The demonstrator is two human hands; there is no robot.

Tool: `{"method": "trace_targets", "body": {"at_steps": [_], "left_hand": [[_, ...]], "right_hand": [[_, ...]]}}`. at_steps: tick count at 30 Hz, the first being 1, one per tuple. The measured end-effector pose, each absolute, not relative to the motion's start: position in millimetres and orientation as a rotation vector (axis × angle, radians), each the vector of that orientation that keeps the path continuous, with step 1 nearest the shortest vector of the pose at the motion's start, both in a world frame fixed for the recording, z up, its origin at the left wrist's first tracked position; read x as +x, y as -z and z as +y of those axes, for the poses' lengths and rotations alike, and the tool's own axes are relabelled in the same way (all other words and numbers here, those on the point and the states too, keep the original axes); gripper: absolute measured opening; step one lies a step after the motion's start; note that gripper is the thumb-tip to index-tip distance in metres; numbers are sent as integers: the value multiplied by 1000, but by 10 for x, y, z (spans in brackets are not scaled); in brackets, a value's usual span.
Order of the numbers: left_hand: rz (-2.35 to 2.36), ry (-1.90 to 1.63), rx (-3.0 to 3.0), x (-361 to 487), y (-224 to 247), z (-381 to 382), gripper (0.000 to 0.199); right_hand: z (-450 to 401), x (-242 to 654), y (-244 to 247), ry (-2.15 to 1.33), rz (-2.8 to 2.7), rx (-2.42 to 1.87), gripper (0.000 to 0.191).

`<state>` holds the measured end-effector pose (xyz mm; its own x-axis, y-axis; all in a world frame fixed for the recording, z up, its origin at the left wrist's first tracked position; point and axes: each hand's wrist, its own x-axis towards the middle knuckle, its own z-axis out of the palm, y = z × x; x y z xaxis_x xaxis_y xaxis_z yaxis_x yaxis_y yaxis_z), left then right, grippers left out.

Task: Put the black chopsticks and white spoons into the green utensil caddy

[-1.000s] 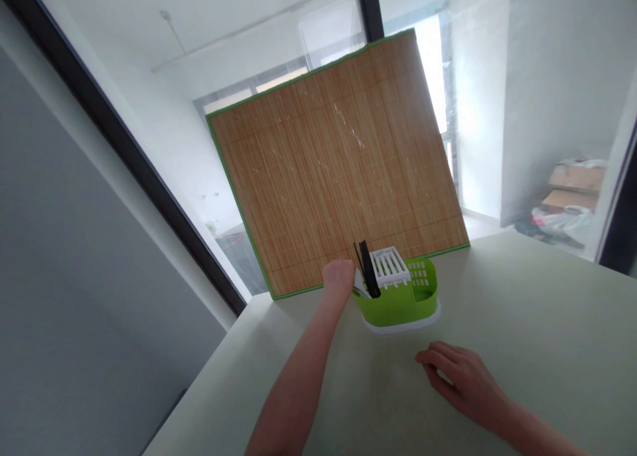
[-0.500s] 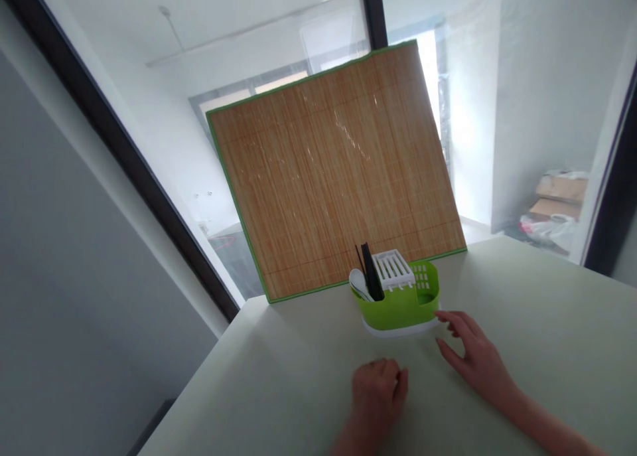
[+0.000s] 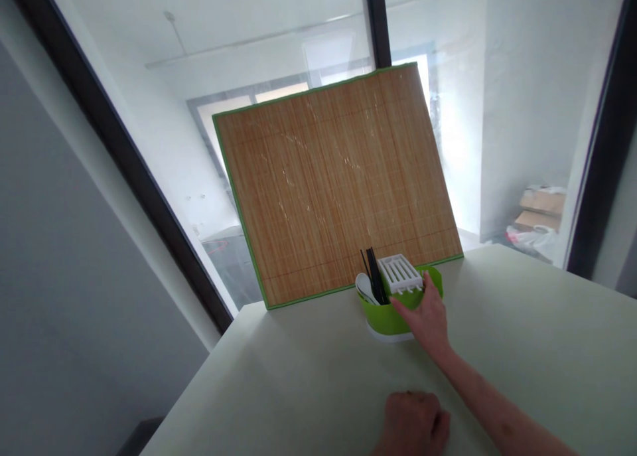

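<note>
In the head view, the green holder point(image 3: 387, 319) stands upright on the pale table point(image 3: 298, 376), before a leaning bamboo mat point(image 3: 338, 190). A white spoon point(image 3: 364, 286) and black utensils point(image 3: 377, 280) are already in its left end; the white slotted rack point(image 3: 399, 274) sits over its middle. The right hand point(image 3: 428, 318) is at the holder's right part, thumb and fingers parted; whether it grips anything I cannot tell. The left hand point(image 3: 415, 419) is curled nearer the camera, its palm hidden. What remains undone is not evident.
</note>
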<state>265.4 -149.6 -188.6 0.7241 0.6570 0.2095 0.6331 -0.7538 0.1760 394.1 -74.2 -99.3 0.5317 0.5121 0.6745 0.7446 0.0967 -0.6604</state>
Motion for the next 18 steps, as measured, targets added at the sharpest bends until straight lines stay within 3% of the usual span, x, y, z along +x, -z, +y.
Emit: {"method": "trace_targets", "body": {"at_steps": [18], "left_hand": [[1087,-271,2781,2670,1867,-1487,18]], "right_hand": [[-595,4046,1062,240,-1016,-1722,75]]}}
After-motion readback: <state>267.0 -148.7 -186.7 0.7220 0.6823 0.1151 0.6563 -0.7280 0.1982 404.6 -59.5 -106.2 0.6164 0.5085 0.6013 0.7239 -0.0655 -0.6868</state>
